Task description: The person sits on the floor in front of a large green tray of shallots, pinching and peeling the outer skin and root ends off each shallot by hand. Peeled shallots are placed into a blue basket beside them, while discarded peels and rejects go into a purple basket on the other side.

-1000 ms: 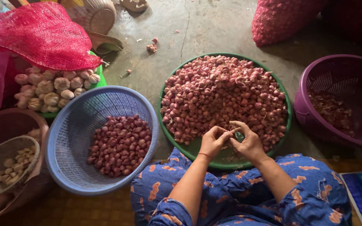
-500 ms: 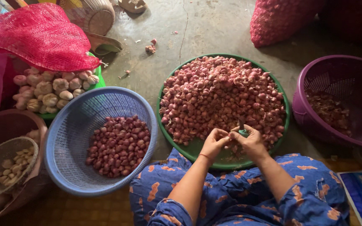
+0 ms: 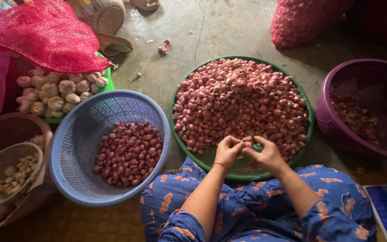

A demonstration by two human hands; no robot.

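While pinched between left hand (image 3: 227, 151) and right hand (image 3: 266, 153), small shallot (image 3: 247, 144) mostly hidden by fingertips, at six o'clock over green tray (image 3: 211, 157). Blue basket (image 3: 72, 148) at nine o'clock; purple basket (image 3: 332, 121) at three, cut off.

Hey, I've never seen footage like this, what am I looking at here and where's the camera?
The camera sits on a person's head and looks down at their own lap and hands. They sit on the floor in blue patterned clothes. The left hand and right hand meet over one small shallot, pinched between the fingers. Ahead is a green tray heaped with shallots. To the left, a blue basket holds darker ones. A purple basket stands at right, and garlic bulbs lie at far left.
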